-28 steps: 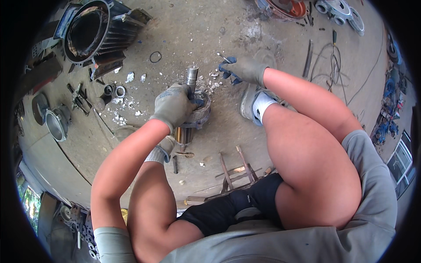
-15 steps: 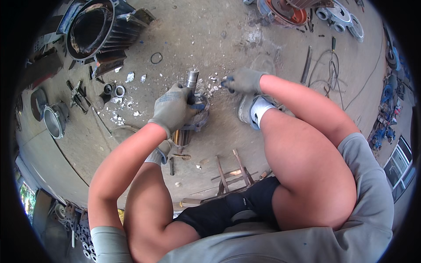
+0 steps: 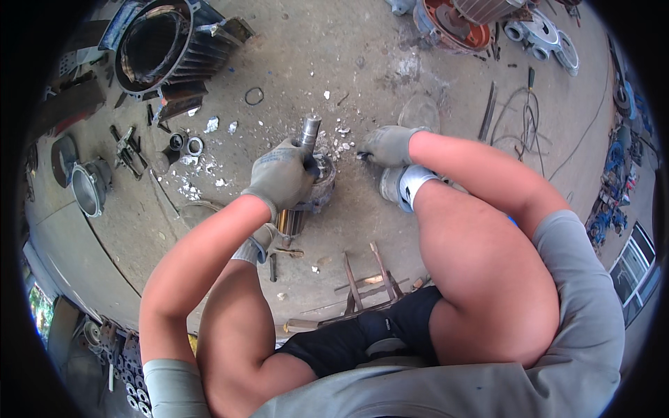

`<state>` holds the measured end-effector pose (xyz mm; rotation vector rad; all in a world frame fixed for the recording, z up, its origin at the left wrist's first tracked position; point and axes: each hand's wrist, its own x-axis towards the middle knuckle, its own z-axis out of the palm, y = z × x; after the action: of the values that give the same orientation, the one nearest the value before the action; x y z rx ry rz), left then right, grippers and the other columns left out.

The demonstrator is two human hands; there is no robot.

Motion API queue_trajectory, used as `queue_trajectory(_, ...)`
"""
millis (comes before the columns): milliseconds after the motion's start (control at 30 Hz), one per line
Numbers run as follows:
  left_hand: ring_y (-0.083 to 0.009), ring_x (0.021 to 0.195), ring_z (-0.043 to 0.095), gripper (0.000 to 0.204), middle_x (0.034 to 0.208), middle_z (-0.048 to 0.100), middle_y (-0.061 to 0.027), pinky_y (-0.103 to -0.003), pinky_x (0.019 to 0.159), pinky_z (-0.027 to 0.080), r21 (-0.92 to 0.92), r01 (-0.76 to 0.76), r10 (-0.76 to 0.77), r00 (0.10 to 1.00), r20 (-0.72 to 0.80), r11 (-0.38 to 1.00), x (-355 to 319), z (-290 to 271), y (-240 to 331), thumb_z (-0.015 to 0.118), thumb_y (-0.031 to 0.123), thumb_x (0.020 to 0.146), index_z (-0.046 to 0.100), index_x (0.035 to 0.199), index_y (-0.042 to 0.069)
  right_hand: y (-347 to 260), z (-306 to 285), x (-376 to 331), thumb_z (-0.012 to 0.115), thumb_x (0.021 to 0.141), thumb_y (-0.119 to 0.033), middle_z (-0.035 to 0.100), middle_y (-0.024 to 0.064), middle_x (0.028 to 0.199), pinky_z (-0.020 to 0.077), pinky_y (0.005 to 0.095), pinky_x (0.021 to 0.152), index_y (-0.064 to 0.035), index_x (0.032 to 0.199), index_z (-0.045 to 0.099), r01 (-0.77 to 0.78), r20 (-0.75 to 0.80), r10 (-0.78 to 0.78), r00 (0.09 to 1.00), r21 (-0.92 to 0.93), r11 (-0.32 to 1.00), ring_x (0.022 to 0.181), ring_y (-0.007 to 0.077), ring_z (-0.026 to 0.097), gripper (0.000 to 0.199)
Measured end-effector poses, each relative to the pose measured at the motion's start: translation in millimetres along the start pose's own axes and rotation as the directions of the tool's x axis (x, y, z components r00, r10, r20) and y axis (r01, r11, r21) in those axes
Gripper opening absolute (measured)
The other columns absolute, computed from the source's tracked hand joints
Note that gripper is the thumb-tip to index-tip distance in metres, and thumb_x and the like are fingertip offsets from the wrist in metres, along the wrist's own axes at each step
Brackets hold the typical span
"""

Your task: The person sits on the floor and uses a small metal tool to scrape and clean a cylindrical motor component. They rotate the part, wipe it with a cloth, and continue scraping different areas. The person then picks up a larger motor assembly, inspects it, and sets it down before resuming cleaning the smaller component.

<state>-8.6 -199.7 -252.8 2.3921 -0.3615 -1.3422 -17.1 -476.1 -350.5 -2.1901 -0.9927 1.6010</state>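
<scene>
A motor rotor with a bare steel shaft [image 3: 311, 129] stands between my feet, its shaft end pointing away from me. My left hand [image 3: 282, 174], in a grey work glove with dark fingertips, is wrapped round the base of that shaft. Below the hand show a greyish collar-like part [image 3: 323, 189] and the ribbed, brassy rotor body [image 3: 290, 223]. To the right, my gloved right hand [image 3: 387, 146] hovers over the floor by my right shoe, fingers curled together. Whatever its fingertips pinch is too small to make out. Pale broken chips [image 3: 341, 145] lie between the two hands.
At the far left lies a large finned motor housing [image 3: 188, 52]. Nearer are a metal ring [image 3: 194, 145], a puller-like tool [image 3: 127, 150] and a round end cover [image 3: 89, 188]. An orange housing [image 3: 446, 31] is at the far right, with a cable [image 3: 533, 115] below it.
My right hand has drawn back slightly toward me, and its fingers have gone from reaching out to curled in. My left hand keeps its hold on the shaft.
</scene>
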Motion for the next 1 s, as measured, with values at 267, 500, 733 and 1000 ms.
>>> queue_trajectory(267,-0.0354,0.107,0.07,0.04,0.118,0.069,-0.0141,-0.046,0.094,0.054,-0.034,-0.062,0.059,0.995,-0.079,0.998,0.9,5.5,-4.7,0.079,0.041,0.088,0.076,0.111,0.009,-4.5,-16.7,-3.2,0.053,0.1,-0.025,0.07,0.0218,0.127,0.0492,0.049,0.106,-0.0076,0.127,0.069,-0.062,-0.353,0.154,0.923,0.256,0.965,0.121,0.041,0.065,0.035)
queue_trajectory(500,-0.0341,0.106,0.07,0.042,0.115,0.069,-0.0143,-0.045,0.093,0.055,-0.032,-0.022,0.018,0.994,-0.103,0.999,0.5,8.2,-5.5,0.082,0.043,0.086,0.075,0.109,0.009,-7.9,-9.5,-15.5,0.054,0.103,-0.032,0.071,0.0242,0.124,0.0498,0.0519,0.104,-0.0077,0.131,0.066,-0.136,-0.344,0.251,0.905,0.325,0.936,0.119,0.043,0.065,0.039)
queue_trajectory(733,-0.0357,0.113,0.069,0.046,0.127,0.066,-0.0175,-0.046,0.098,0.055,-0.042,0.054,-0.056,0.997,-0.044,0.998,2.8,-0.6,-5.7,0.08,0.045,0.087,0.076,0.115,0.008,1.1,-19.1,-8.3,0.056,0.104,-0.029,0.072,0.0226,0.121,0.0508,0.0516,0.102,-0.0128,0.139,0.06,-0.238,-0.356,0.337,0.871,0.294,0.926,0.119,0.0429,0.066,0.038)
queue_trajectory(1000,-0.0362,0.114,0.068,0.046,0.124,0.066,-0.0178,-0.046,0.098,0.054,-0.069,0.061,-0.059,0.998,0.02,0.996,7.7,-4.6,-8.9,0.081,0.042,0.087,0.074,0.118,0.009,-2.4,-31.2,-12.1,0.053,0.104,-0.032,0.07,0.0246,0.128,0.0478,0.0517,0.107,-0.0109,0.142,0.059,-0.217,-0.31,0.326,0.893,0.337,0.916,0.125,0.0433,0.064,0.044)
